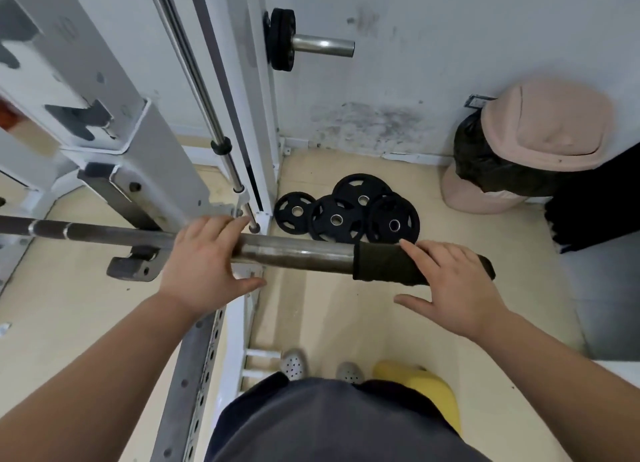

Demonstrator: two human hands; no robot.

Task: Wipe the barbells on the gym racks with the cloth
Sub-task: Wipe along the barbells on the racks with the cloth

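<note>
Centrally, the left hand lay over the barbell where the thin shaft met the thicker sleeve. Its fingers reached straight across the top of the bar, close together, and the thumb stood spread apart on the near side. No closed wrap round the bar was visible. The right hand, right of centre, rested palm-down on the cloth. Its fingers lay extended and slightly fanned, with the thumb spread toward lower centre, clear of the bar. Both forearms entered from the bottom corners.

Counted items:
- one barbell, horizontal from the left edge to right of centre
- one dark olive cloth, wrapped round the outer end of the sleeve
- four black weight plates, overlapped on the floor just above the bar in the frame
- what appeared to be two black plates on a chrome storage peg at upper centre
- one bin with a pink lid and black liner at upper right
- two grey perforated shoes at lower centre

The white rack filled the upper left, with a chrome guide rod running diagonally down it. A grey hook sat just below the shaft at left. A yellow object lay beside the shoes. The cloth and right hand hid the sleeve's end, and the left hand hid the collar. The bar crossed the lower edges of the floor plates.
</note>
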